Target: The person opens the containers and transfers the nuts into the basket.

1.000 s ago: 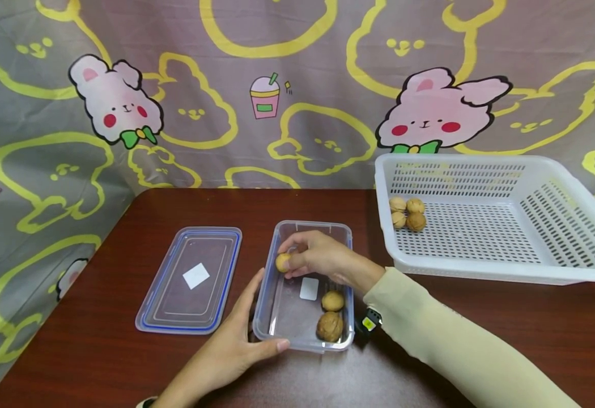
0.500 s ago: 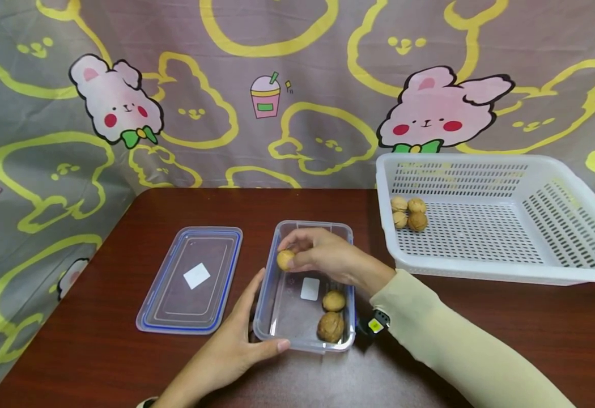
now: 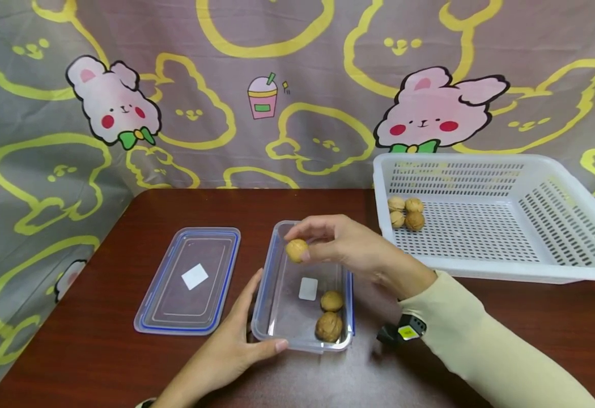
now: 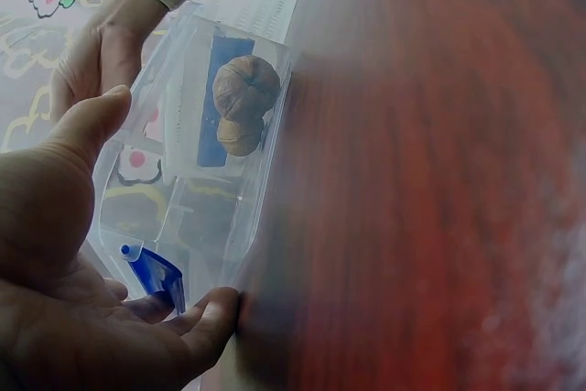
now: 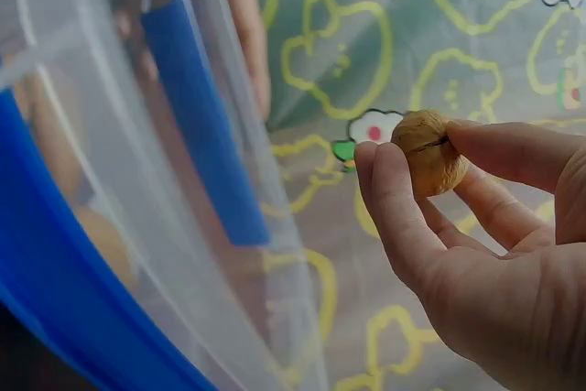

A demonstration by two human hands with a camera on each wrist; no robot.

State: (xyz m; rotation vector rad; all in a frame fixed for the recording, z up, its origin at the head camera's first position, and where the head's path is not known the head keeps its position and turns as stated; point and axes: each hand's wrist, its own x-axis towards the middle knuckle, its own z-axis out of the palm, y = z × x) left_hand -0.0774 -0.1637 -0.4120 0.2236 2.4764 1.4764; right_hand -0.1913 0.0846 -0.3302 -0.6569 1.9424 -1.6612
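My right hand (image 3: 351, 246) pinches a walnut (image 3: 296, 250) between thumb and fingertips, over the far part of a clear plastic food container (image 3: 263, 306). In the right wrist view the walnut (image 5: 428, 155) shows a dark seam close to the fingertip. My left hand (image 3: 238, 331) holds the container at its near left corner, thumb along the front rim and fingers against the left side. In the left wrist view a blue clip (image 4: 156, 274) hangs by those fingers. Inside the container, a smaller walnut (image 3: 331, 301) and a larger walnut (image 3: 329, 327) sit along the right wall.
Left of the container lies its clear lid (image 3: 175, 306) with a blue seal and white label. A white perforated basket (image 3: 481, 271) stands at the back right, with several walnuts (image 3: 413, 221) in its left corner. A patterned curtain (image 3: 185, 164) hangs behind the brown table (image 3: 98, 340).
My right hand has risen from inside the container and shifted right and toward the camera, carrying the walnut. The left hand stays at the container's corner.
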